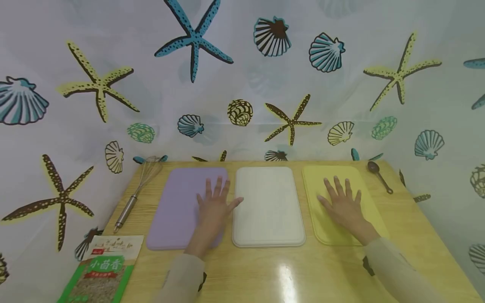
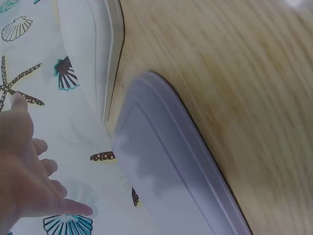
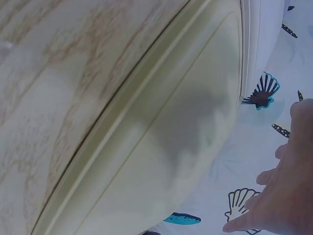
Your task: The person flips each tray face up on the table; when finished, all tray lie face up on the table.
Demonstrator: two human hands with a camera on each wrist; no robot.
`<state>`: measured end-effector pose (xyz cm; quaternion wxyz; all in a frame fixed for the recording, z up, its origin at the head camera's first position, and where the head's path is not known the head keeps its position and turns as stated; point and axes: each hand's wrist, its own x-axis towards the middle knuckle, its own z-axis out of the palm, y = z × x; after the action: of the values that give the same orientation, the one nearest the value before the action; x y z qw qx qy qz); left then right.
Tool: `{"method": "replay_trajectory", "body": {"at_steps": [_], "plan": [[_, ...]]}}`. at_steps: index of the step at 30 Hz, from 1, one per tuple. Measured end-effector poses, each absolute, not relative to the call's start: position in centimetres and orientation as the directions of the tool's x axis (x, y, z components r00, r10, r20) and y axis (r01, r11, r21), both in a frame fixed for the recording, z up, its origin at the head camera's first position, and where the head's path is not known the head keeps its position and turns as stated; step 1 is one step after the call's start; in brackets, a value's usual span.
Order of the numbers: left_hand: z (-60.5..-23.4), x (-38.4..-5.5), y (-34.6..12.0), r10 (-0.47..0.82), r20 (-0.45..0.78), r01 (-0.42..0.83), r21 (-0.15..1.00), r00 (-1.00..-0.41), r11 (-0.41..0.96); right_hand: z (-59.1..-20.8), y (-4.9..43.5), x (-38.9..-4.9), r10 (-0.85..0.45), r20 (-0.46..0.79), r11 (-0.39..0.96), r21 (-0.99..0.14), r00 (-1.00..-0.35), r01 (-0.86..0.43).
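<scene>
Side by side on the table lie a purple board (image 1: 172, 210), a white board (image 1: 267, 210) and a yellow board (image 1: 322, 227), each a rounded rectangle with a raised rim. Over the right part of the purple one my left hand (image 1: 215, 208) is spread, fingers straight, thumb reaching toward the white one. My right hand (image 1: 344, 208) is spread over the yellow one, holding nothing. In the wrist views, the left hand (image 2: 24, 171) and right hand (image 3: 288, 181) appear raised above the boards, and a shadow falls on the yellow one.
A whisk (image 1: 136, 191) lies on the left, above a green seasoning packet (image 1: 104, 269) with Chinese print. At the far right is a dark spoon (image 1: 379, 174). Behind the wooden table (image 1: 250, 273) hangs a curtain (image 1: 242, 84) printed with starfish and shells.
</scene>
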<state>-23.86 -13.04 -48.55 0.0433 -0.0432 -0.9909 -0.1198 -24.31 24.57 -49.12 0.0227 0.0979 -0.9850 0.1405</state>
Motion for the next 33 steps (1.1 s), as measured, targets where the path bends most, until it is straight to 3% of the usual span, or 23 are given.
{"method": "replay_trajectory", "body": {"at_steps": [19,33], "plan": [[-50.6,-24.5,-8.5,0.088,0.165,0.127,0.242,-0.982,0.962,-49.7,27.9,-23.9,-0.174,0.052,0.933,-0.312,-0.983,-0.182],[-49.4,-24.0,-3.4,0.12,0.139,0.158,0.299,-0.983,0.941,-49.6,28.8,-23.4,-0.161,0.046,0.939,-0.301,-0.986,-0.167]]}}
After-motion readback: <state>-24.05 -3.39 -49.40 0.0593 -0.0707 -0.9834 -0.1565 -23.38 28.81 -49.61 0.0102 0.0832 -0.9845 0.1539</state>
